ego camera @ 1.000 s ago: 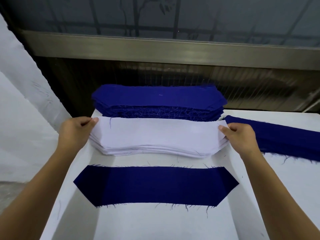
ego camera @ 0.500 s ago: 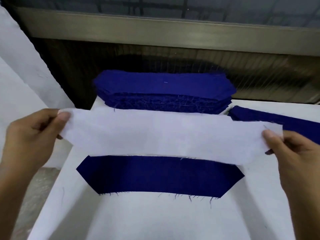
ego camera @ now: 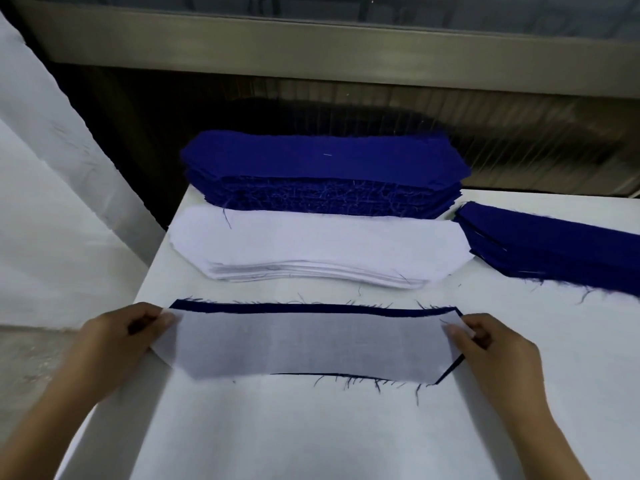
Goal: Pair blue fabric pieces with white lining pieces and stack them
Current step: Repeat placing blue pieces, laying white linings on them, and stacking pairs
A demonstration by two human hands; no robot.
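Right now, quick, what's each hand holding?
Left hand: pinching the left end of the lining, over the blue piece.
Right hand: pinching the lining's right end.

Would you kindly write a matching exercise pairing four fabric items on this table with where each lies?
Things:
1. tall blue stack
2. white lining stack
3. single white lining piece
4. low blue pile

Places:
A. right side of the table
B. nearest the person, over a single blue piece
C. far edge of the table
D. just in front of the tall blue stack

Pairs: 1-C, 2-D, 3-B, 4-A
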